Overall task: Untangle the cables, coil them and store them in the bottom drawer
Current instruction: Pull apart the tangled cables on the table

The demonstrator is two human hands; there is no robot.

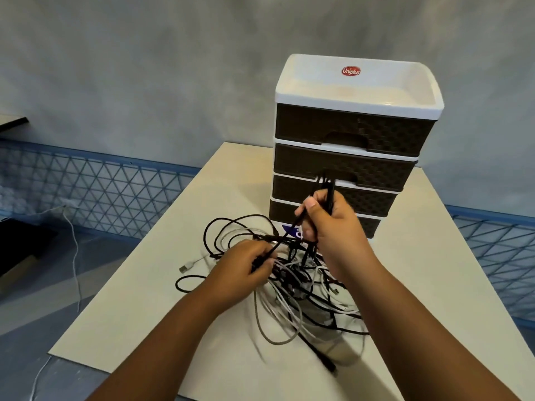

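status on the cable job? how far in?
Done: nothing visibly; all four drawers of the drawer unit look closed. In hand: right hand lifts a bunch of black cables, left hand grips strands in the cable tangle on the table. Left: untangling, coiling, storing in the bottom drawer.

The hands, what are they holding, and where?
The right hand grips a bunch of black cable loops, lifted above the tangle. The left hand pinches black strands at its top.
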